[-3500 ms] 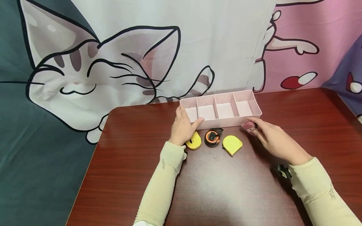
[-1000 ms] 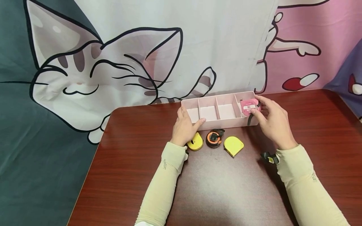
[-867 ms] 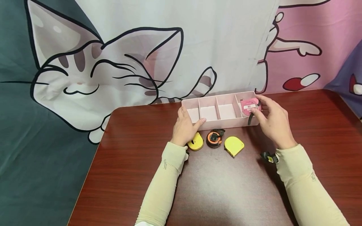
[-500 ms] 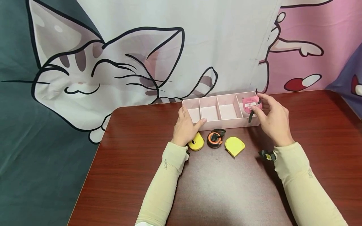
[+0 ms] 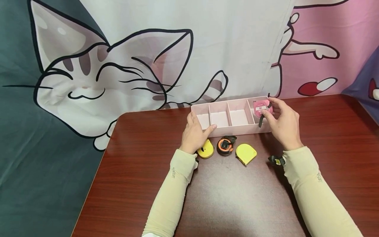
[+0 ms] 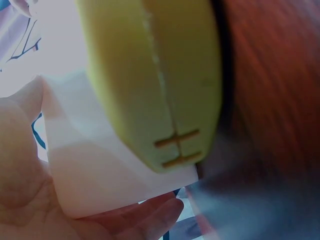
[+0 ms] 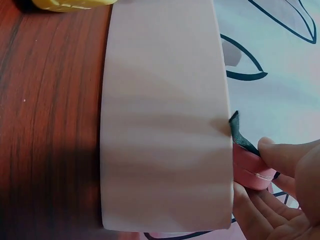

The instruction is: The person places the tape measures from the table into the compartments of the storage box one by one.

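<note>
My right hand pinches a pink tape measure with a black strap between thumb and fingers. The tape measure is over the rightmost compartment of a pale pink divided box, its strap hanging across the front rim. In the right wrist view the pink tape measure shows at the box's rim. My left hand grips the box's left end, thumb on the front wall, fingers round the side. A yellow tape measure lies just beside that hand and looms large in the left wrist view.
In front of the box, an orange and black tape measure and a lime-yellow tape measure lie on the dark red wooden table. The box's back side stands near a cartoon-printed curtain.
My right hand has lifted the pink tape measure from in front of the box to over the rightmost compartment. Lately it has shifted only slightly. My left hand keeps its grip on the box.
</note>
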`<state>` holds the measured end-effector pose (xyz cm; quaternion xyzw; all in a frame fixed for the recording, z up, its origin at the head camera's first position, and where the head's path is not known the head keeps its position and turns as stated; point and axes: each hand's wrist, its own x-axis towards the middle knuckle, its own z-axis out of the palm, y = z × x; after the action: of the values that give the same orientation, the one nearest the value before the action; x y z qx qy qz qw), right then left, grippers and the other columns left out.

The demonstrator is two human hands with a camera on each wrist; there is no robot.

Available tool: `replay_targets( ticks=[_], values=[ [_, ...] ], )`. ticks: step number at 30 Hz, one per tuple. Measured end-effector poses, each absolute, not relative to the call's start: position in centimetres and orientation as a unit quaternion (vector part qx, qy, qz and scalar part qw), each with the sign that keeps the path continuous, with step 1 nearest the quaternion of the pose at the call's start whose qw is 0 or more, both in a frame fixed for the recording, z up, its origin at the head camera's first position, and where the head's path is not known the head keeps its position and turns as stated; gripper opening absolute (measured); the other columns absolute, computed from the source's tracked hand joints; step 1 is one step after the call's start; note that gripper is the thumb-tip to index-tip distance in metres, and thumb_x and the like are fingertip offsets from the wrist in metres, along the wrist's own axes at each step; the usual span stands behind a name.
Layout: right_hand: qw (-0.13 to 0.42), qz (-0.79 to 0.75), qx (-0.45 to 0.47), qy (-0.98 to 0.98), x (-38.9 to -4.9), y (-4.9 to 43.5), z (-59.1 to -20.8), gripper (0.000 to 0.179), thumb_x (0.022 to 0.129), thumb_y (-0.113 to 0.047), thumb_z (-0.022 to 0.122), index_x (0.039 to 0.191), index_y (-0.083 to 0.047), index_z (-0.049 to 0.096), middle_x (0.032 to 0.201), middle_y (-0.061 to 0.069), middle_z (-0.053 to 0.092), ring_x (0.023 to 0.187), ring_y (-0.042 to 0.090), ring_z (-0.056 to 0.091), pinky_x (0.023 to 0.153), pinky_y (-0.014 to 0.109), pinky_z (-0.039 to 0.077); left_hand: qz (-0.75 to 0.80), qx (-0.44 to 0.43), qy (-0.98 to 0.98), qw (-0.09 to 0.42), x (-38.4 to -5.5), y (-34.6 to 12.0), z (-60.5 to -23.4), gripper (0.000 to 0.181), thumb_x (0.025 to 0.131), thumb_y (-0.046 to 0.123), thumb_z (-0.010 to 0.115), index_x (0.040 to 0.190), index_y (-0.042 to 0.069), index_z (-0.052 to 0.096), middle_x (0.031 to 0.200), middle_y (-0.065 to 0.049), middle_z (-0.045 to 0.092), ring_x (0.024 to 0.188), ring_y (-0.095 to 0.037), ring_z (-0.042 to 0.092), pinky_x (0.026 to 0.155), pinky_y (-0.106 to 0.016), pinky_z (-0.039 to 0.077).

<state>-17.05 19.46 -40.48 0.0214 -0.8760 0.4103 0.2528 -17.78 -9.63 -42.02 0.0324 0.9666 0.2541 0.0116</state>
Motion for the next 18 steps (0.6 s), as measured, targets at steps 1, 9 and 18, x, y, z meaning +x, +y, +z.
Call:
replay_targets(
  ticks=[1, 9, 18],
  values=[
    [0.250, 0.410, 0.021, -0.877, -17.11, 19.46, -40.52, 0.046, 0.088, -0.007, 0.077, 0.132, -0.001, 0.064, 0.102, 0.022, 0.071, 0.092, 0.034, 0.070, 0.076, -0.002, 0.034, 0.254, 0.032, 0.967, 0.011, -17.78, -9.61, -42.02, 0.112, 0.092, 0.069, 0.055, 0.158, -0.006, 0.005, 0.164, -0.023, 0.013, 0.132, -0.044, 0.048, 0.096, -0.054, 0.048],
    [0.225, 0.391, 0.014, -0.892, -17.47, 19.35, -40.78, 0.045, 0.090, -0.010, 0.077, 0.132, -0.002, 0.064, 0.105, 0.022, 0.071, 0.095, 0.034, 0.070, 0.076, 0.005, 0.039, 0.252, 0.035, 0.967, 0.004, -17.83, -9.55, -42.03, 0.113, 0.092, 0.068, 0.056, 0.158, -0.006, 0.004, 0.163, -0.022, 0.015, 0.129, -0.044, 0.050, 0.093, -0.053, 0.050],
    [0.210, 0.376, 0.024, -0.902, -17.81, 19.07, -40.85, 0.043, 0.090, -0.008, 0.075, 0.130, -0.001, 0.064, 0.105, 0.028, 0.070, 0.093, 0.042, 0.070, 0.082, 0.055, 0.052, 0.250, 0.036, 0.968, 0.009, -17.83, -9.60, -41.99, 0.112, 0.092, 0.068, 0.055, 0.158, -0.007, 0.005, 0.163, -0.024, 0.013, 0.130, -0.045, 0.049, 0.095, -0.053, 0.049]
  ],
)
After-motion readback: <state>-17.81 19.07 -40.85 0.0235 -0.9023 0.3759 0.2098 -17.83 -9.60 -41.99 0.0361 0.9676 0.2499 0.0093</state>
